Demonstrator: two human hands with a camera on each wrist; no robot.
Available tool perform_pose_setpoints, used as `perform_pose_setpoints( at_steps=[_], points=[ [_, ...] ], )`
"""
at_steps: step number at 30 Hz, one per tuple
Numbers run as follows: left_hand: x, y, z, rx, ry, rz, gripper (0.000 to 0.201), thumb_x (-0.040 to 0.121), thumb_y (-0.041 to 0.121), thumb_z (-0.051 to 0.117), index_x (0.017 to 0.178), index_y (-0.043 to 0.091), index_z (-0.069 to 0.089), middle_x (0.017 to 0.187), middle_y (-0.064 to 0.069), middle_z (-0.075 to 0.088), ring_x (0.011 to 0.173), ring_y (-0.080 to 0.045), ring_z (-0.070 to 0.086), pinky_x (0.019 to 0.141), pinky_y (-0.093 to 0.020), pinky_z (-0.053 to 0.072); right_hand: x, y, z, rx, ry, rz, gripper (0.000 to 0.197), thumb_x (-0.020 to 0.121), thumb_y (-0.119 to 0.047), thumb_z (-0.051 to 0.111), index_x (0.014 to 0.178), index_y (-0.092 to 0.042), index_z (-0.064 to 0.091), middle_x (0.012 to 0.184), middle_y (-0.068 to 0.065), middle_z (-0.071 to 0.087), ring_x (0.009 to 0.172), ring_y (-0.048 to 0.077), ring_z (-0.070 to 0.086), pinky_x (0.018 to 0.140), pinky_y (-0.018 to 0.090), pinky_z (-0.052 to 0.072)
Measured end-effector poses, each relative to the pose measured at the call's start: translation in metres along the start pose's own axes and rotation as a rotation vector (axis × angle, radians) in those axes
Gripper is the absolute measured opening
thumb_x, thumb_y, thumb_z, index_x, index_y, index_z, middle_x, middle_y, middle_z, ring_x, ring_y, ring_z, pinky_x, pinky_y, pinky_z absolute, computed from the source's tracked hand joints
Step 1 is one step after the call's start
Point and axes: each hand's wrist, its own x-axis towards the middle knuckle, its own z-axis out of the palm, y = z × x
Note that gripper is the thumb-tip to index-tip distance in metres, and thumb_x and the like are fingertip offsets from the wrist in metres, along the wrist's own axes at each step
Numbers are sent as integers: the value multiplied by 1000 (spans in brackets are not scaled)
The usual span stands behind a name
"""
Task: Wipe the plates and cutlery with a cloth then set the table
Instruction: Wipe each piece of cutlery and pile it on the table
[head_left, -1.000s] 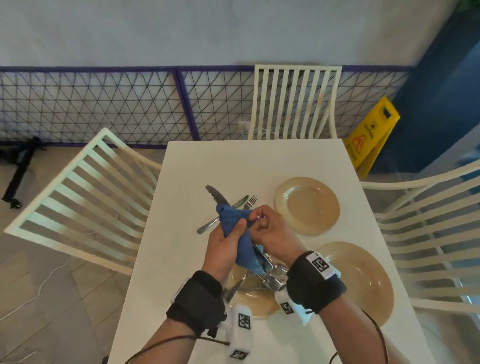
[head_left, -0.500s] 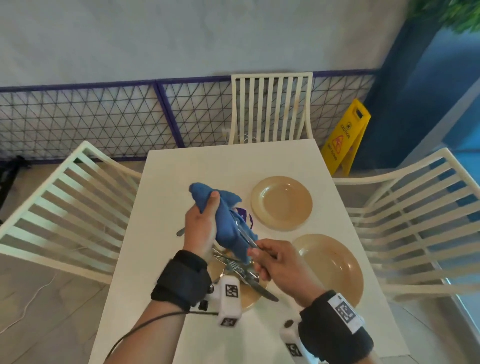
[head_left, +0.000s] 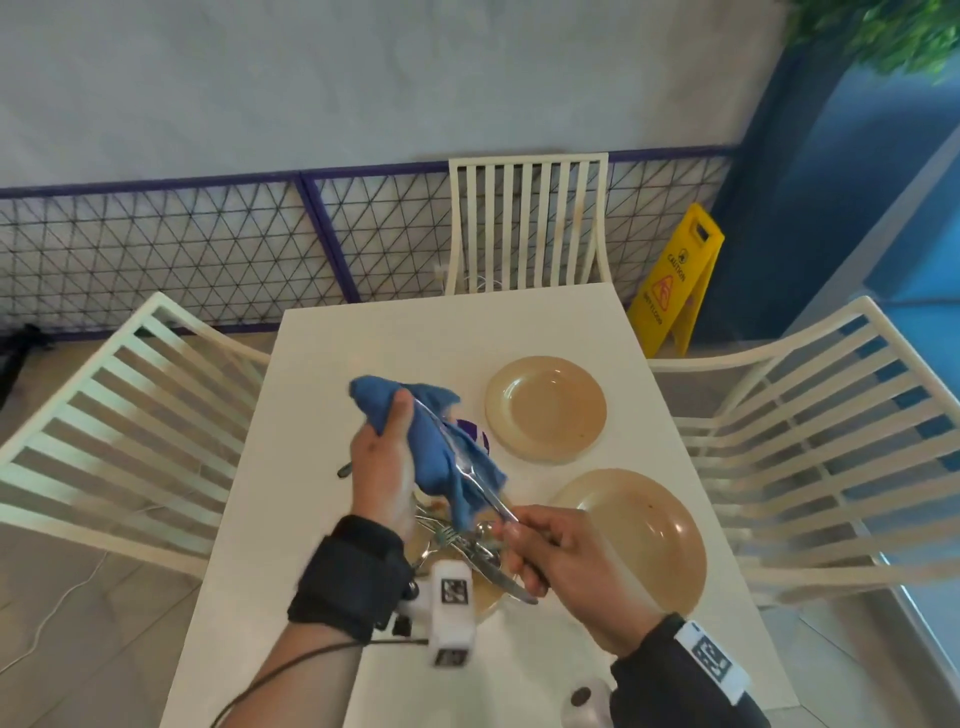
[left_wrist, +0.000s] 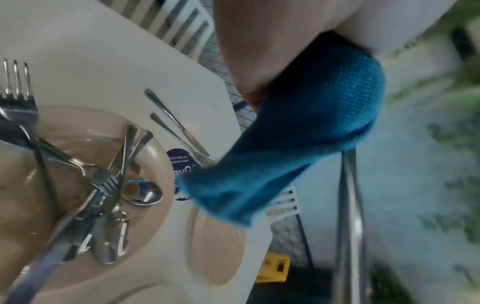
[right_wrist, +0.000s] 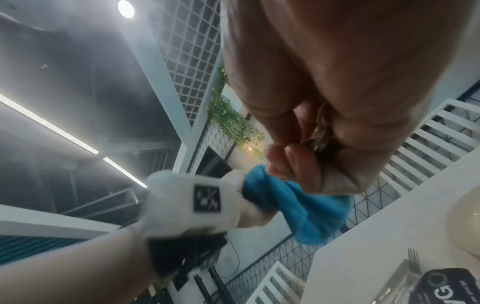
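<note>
My left hand (head_left: 382, 457) holds a bunched blue cloth (head_left: 436, 452) above the table, thumb pressed on its top. A table knife (head_left: 467, 473) runs through the cloth, its blade (left_wrist: 349, 205) lying against the fabric. My right hand (head_left: 540, 551) grips the knife's handle end, fingers (right_wrist: 285, 164) curled round it, close to me. Under both hands a beige plate (left_wrist: 153, 156) carries a heap of forks, knives and a spoon (left_wrist: 142, 193). A small beige plate (head_left: 545, 408) and a larger one (head_left: 649, 530) lie to the right. One knife and one fork (left_wrist: 176, 127) lie on the table.
The white table (head_left: 363, 353) has a purple sticker (left_wrist: 182, 160) at its middle. White slatted chairs stand at the left (head_left: 119, 431), far end (head_left: 527, 223) and right (head_left: 831, 441). A yellow caution sign (head_left: 675, 280) stands on the floor beyond the far right corner.
My right hand has drawn back toward me with the knife, sliding the blade through the cloth. My left hand lifted the cloth up off the table. My view swung right.
</note>
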Motion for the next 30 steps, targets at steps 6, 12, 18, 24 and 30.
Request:
perform_pose_setpoints(
  at_steps=[6, 12, 18, 24, 30],
  points=[
    [-31, -34, 16, 90, -173, -48, 45, 96, 48, 60, 109, 6, 71, 96, -16, 77, 89, -33, 74, 87, -50, 60, 11, 1, 7, 55, 75, 6, 24, 101, -5, 52, 84, 5, 65, 62, 5, 54, 51, 12, 41, 49, 24, 32],
    [-36, -42, 1, 240, -241, -49, 21, 101, 32, 59, 108, 15, 70, 93, -7, 80, 90, -25, 77, 87, -44, 60, 31, 4, -2, -232, 18, 33, 20, 99, -15, 58, 87, -10, 73, 77, 7, 73, 65, 23, 66, 66, 32, 57],
    [-25, -41, -19, 499, -440, 83, 23, 99, 31, 62, 99, 11, 71, 84, -7, 77, 79, -20, 74, 72, -30, 59, 64, -30, -4, -135, 151, -81, 17, 98, -36, 59, 104, -26, 71, 97, -1, 74, 85, 14, 68, 75, 29, 58],
    [-25, -43, -31, 540, -561, -44, 12, 93, 21, 69, 94, 9, 68, 79, -3, 71, 74, -17, 69, 69, -30, 55, 105, -29, 14, 62, 274, -67, 21, 96, -14, 64, 77, -7, 72, 68, 9, 55, 62, 15, 48, 61, 27, 44],
    [3, -37, -66, 597, -522, -84, 11, 87, 31, 73, 83, 21, 70, 73, -1, 74, 67, -17, 69, 72, -38, 58, 130, -23, 26, 188, 275, 3, 20, 98, -12, 60, 88, 2, 70, 72, 12, 54, 59, 14, 45, 61, 28, 41]
  ],
)
